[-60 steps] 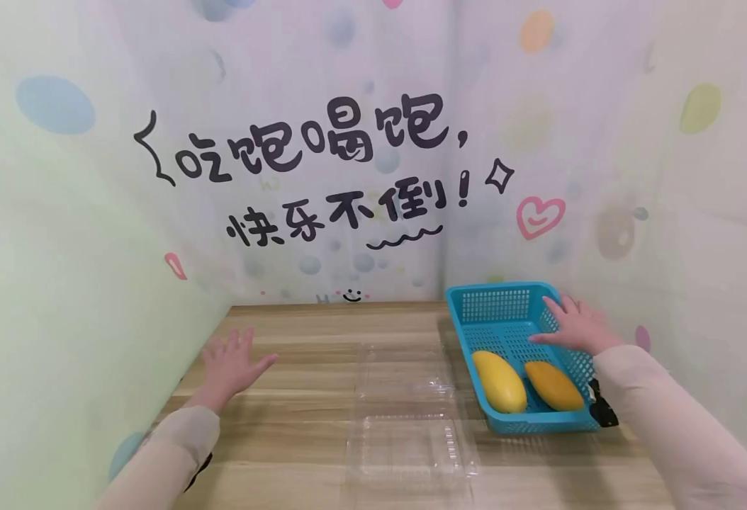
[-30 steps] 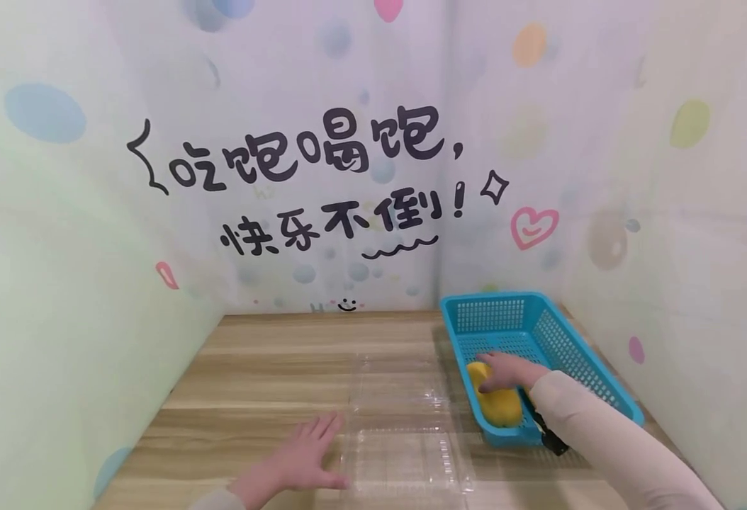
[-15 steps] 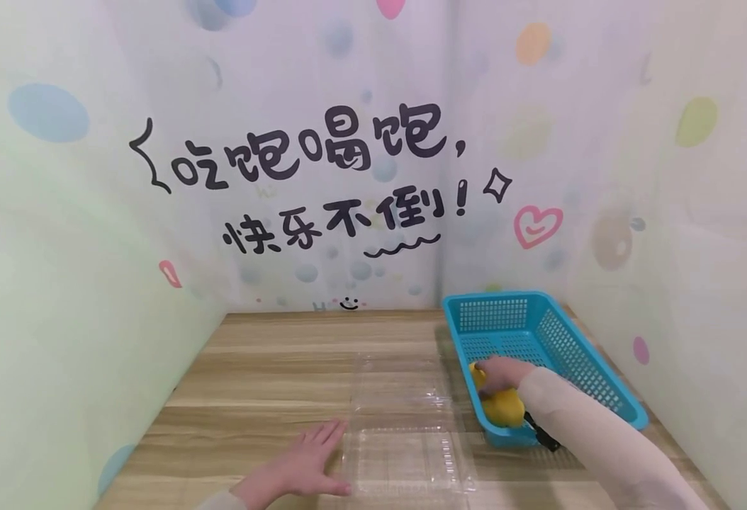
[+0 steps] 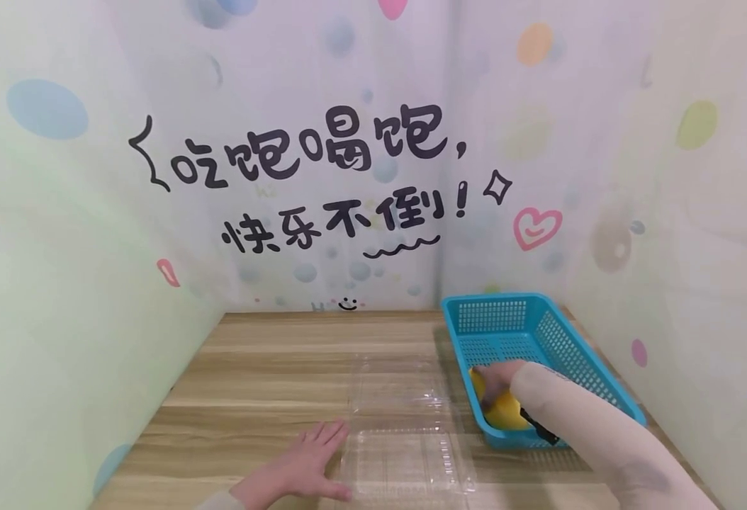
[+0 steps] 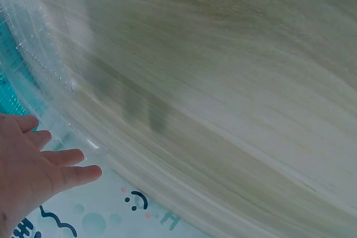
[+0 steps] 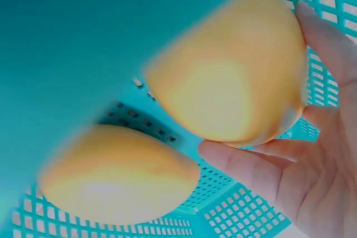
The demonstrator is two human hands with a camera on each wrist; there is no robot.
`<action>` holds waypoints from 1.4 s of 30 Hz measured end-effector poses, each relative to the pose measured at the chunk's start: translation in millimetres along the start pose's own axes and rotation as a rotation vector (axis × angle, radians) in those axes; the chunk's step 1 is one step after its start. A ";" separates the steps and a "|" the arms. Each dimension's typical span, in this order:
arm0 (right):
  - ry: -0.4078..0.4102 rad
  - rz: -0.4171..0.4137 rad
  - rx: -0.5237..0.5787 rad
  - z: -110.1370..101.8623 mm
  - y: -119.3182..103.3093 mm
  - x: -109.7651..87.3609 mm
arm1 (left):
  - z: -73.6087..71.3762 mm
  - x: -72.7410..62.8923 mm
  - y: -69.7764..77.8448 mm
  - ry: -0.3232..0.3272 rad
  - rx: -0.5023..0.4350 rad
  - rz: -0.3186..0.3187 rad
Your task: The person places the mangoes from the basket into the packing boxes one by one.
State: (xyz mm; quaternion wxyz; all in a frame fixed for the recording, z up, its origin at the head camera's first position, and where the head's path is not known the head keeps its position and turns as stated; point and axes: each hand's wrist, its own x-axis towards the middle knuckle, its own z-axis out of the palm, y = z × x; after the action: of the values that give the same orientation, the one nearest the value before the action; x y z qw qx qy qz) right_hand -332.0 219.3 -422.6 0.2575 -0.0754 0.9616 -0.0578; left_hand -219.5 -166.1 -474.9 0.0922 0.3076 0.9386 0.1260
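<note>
In the head view my right hand (image 4: 498, 379) reaches down into a blue plastic basket (image 4: 448, 333) and grips a yellow mango (image 4: 507, 414) near its left wall. The right wrist view has thumb and fingers curled round that mango (image 6: 228, 76). Beside it lies a second mango (image 6: 120, 176), which my right forearm hides in the head view. My left hand (image 4: 303, 460), fingers spread, is low over the table at the left edge of a clear plastic clamshell box (image 4: 405, 460). That box lies unfolded; whether my fingers touch it, I cannot tell.
The wood-grain table (image 4: 252, 375) meets a printed wall covering (image 4: 348, 198) at the back and sides. The basket stands close to the right wall, with the clear box to its left. A black strap (image 4: 541, 427) shows under my right sleeve.
My right hand has moved left from above the basket's right side and down onto the mango, and now grips it. My left hand has come nearer and rightward, to the clear box.
</note>
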 end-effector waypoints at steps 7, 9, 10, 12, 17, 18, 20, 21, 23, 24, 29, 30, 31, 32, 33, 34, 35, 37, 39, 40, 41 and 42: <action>-0.026 0.025 -0.022 -3.5 -3.0 -4.7 | -5.4 2.6 2.1 -0.011 0.026 -0.006; -0.031 0.048 -0.018 -3.8 -4.5 -6.4 | -6.5 2.9 2.9 -0.014 0.034 -0.012; -0.035 0.061 -0.015 -4.3 -5.7 -7.8 | -6.8 3.0 3.2 -0.014 0.038 -0.014; -0.050 0.084 -0.017 -5.6 -8.4 -9.8 | -7.3 3.1 3.9 -0.014 0.047 -0.019; -0.067 0.098 -0.036 -6.2 -9.1 -10.1 | -9.3 2.3 7.3 -0.030 0.040 -0.031; -0.061 0.093 -0.037 -4.9 -6.6 -8.4 | -9.7 2.1 8.2 -0.035 0.036 -0.031; -0.056 0.089 -0.029 -2.1 -1.6 -4.0 | -9.9 2.0 9.8 -0.048 0.020 -0.036; -0.054 0.090 -0.024 -0.6 1.1 -1.2 | -9.7 2.1 10.4 -0.052 0.013 -0.038; -0.058 0.103 0.003 1.7 5.8 4.1 | -8.7 2.5 10.5 -0.057 0.009 -0.040; -0.064 0.110 0.016 1.9 6.7 6.0 | -8.7 2.5 10.7 -0.058 0.005 -0.039; -0.099 0.144 0.056 1.4 8.0 12.1 | -8.7 2.4 11.2 -0.047 0.014 -0.031; -0.105 0.148 0.062 1.0 7.8 11.9 | -8.7 2.1 11.2 -0.047 0.013 -0.030; -0.108 0.151 0.064 0.7 7.6 11.4 | -8.6 2.0 11.3 -0.048 0.012 -0.028; -0.112 0.148 0.068 -0.3 7.1 9.6 | -8.5 1.6 11.0 -0.049 0.013 -0.028; -0.116 0.147 0.066 -0.6 6.9 8.5 | -8.6 1.3 10.9 -0.051 0.009 -0.027; -0.118 0.148 0.066 -0.9 6.6 7.5 | -8.6 1.0 10.6 -0.054 0.006 -0.028; -0.115 0.144 0.060 -1.0 6.5 6.9 | -8.5 0.8 10.2 -0.055 0.004 -0.029; -0.101 0.141 0.039 -0.6 6.6 6.9 | -8.2 0.7 9.5 -0.052 0.007 -0.026; -0.088 0.139 0.031 0.4 7.2 7.8 | -8.3 0.3 8.9 -0.048 0.014 -0.025; -0.080 0.145 0.039 0.9 7.4 8.3 | -8.0 0.3 8.6 -0.047 0.019 -0.025; -0.073 0.152 0.050 1.3 7.6 8.8 | -7.9 0.2 8.6 -0.046 0.022 -0.025; -0.067 0.160 0.066 1.5 7.7 8.8 | -7.6 0.1 8.3 -0.044 0.029 -0.024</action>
State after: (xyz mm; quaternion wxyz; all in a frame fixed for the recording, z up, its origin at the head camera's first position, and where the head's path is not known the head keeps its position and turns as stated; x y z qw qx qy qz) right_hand -339.6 225.1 -429.3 0.2958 0.0081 0.9529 -0.0663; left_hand -216.8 -161.0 -465.3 0.1099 0.3002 0.9418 0.1043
